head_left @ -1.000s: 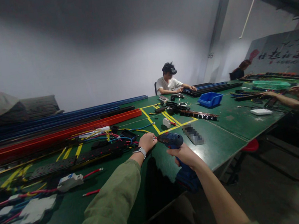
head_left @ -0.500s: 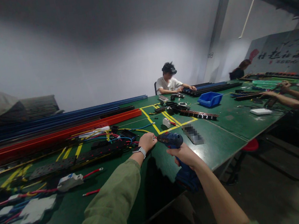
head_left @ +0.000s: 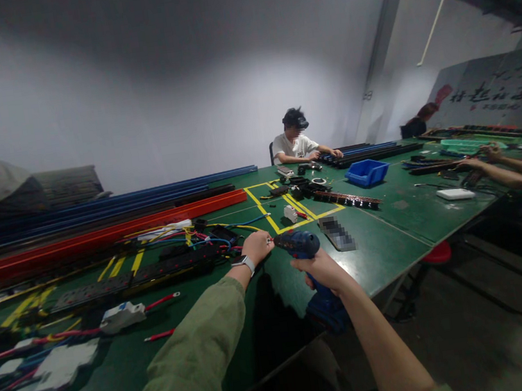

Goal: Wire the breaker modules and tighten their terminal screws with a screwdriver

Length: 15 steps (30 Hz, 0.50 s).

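Observation:
My right hand [head_left: 323, 271] is wrapped round the handle of a blue cordless drill [head_left: 303, 243], whose tip points left. At that tip, my left hand [head_left: 257, 248] is closed in a pinch on something small; most of it is hidden by the fingers. Just left of my left hand lie coloured wires and a black socket strip [head_left: 173, 264] on the green table [head_left: 385, 246]. A white breaker with red leads [head_left: 123, 317] lies nearer, at the left. Right of the drill is a phone [head_left: 337, 234].
Red and blue rails [head_left: 195, 211] run along the back left. A blue bin [head_left: 367, 173] stands beyond the phone, near a copper-coloured strip [head_left: 349, 200]. A person [head_left: 295, 145] sits across the table; another person's arms reach in at the right.

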Each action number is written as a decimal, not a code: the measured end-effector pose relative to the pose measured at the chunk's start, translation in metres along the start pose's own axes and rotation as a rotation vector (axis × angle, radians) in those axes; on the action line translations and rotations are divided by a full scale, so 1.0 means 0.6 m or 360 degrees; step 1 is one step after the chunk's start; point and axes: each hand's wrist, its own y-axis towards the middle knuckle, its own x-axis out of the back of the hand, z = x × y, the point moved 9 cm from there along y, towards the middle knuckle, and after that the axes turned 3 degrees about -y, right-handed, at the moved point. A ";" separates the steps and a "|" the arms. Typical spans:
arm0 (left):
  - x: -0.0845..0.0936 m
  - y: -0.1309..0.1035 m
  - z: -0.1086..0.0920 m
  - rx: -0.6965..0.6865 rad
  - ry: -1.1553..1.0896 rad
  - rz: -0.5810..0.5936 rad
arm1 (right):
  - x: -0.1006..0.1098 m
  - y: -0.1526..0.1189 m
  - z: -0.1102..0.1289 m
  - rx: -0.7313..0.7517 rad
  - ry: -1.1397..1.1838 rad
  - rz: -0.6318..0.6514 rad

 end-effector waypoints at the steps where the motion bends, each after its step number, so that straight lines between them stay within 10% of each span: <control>1: 0.001 0.000 -0.001 0.0000 0.0001 0.0002 | 0.000 -0.001 0.001 -0.0004 -0.0004 -0.0005; 15: 0.000 0.000 -0.001 -0.0007 -0.0007 0.0008 | -0.001 0.005 -0.004 0.0017 -0.0023 0.0023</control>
